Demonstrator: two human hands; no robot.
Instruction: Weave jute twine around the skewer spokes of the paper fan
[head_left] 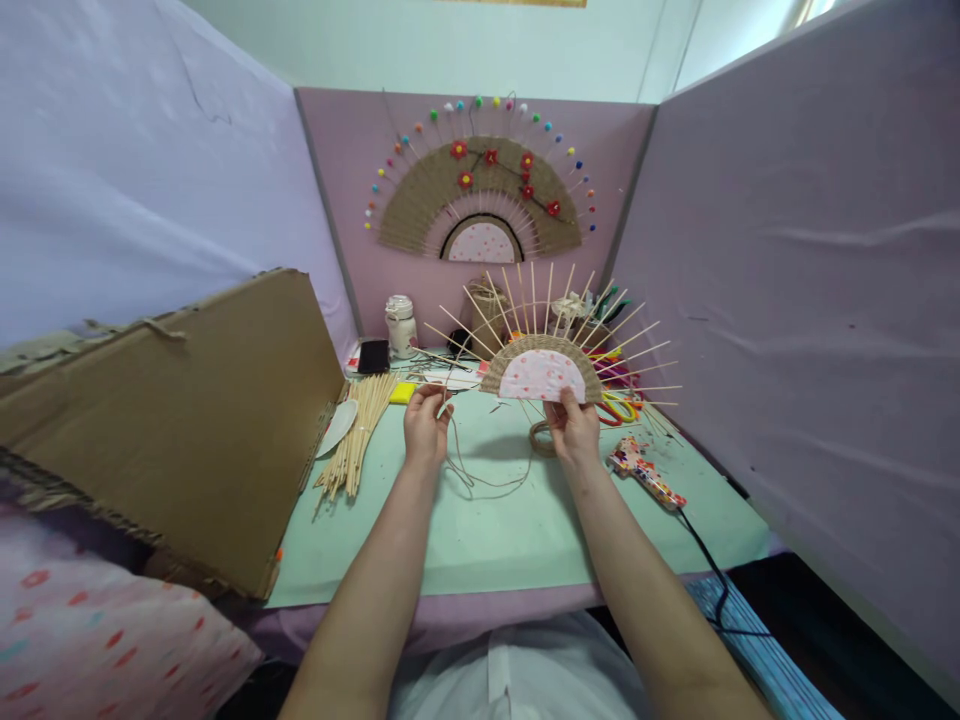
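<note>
My right hand [576, 428] grips the lower edge of a half-round fan [541, 375] and holds it up over the table. The fan has a pink-and-white patterned centre, a woven twine band around it, and bare thin sticks spreading outward. My left hand [427, 425] is closed in a pinch on a thin twine [459, 462] to the left of the fan. The twine loops down onto the tabletop and runs toward a small twine coil [541, 438] beside my right hand. Part of the coil is hidden behind that hand.
Wooden sticks [364, 430] lie bundled at left beside a large cardboard sheet [195, 420]. A flower-patterned glue gun [646, 473] with a black cord lies right. A white jar [401, 325] stands behind. A finished-looking fan [420, 205] with red flowers hangs on the back panel.
</note>
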